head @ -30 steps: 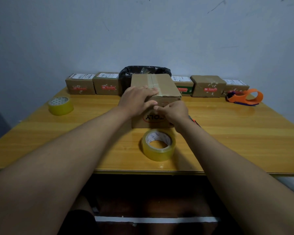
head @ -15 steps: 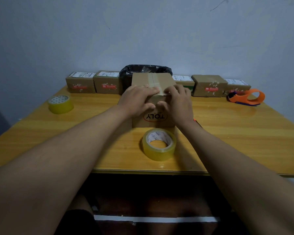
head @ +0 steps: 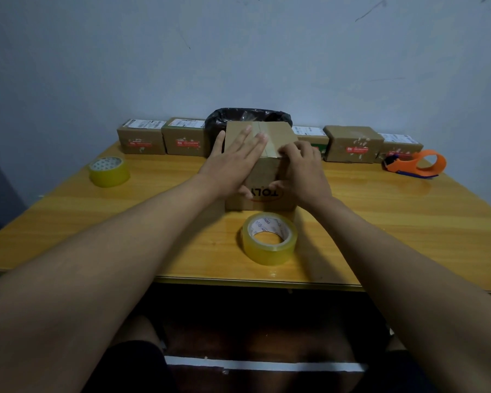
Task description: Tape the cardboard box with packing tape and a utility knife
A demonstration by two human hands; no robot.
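Bare forearms, no sleeves, dark shorts [head: 131, 361]

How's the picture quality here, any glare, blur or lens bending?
Head view: dim, bluish light; faint glare on the glossy yellow wooden table near the orange tape dispenser; wide-angle stretch swells the forearms; the flat left hand looks slightly soft on the brown cardboard box.

The cardboard box [head: 267, 177] you were sealing stood upright at mid-table, its flaps closed and a strip of clear tape [head: 264, 137] running along the top seam toward you; its near face bore an inverted red-oval logo. The roll of packing tape [head: 270, 238] lay flat just before it.
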